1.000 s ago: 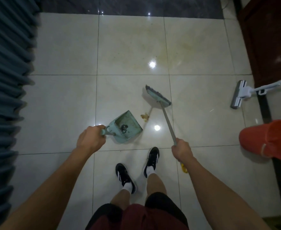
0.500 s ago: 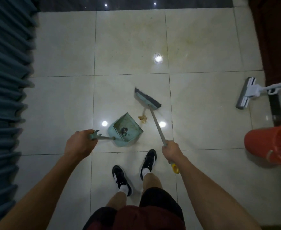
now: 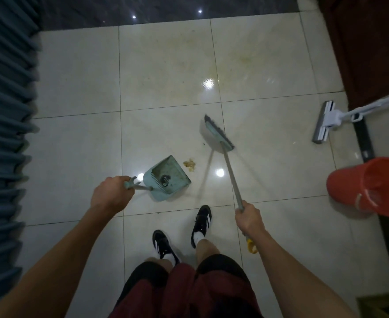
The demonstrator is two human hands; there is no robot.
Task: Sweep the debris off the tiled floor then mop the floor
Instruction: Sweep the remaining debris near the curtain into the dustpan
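My left hand grips the handle of a pale green dustpan resting on the white tiled floor; a small dark bit lies inside the pan. A little clump of yellowish debris sits on the tile just right of the pan's mouth. My right hand grips the grey pole of a broom, whose green head is up and to the right of the debris. A white flat mop lies on the floor at the right.
A red bucket stands at the right edge beside a dark wooden door. Blue pleated curtain runs down the left side. A dark glossy strip borders the far tiles. My feet in black shoes stand below the dustpan.
The broom head has swung back to the right, away from the debris. The dustpan has turned a little, and the view has shifted.
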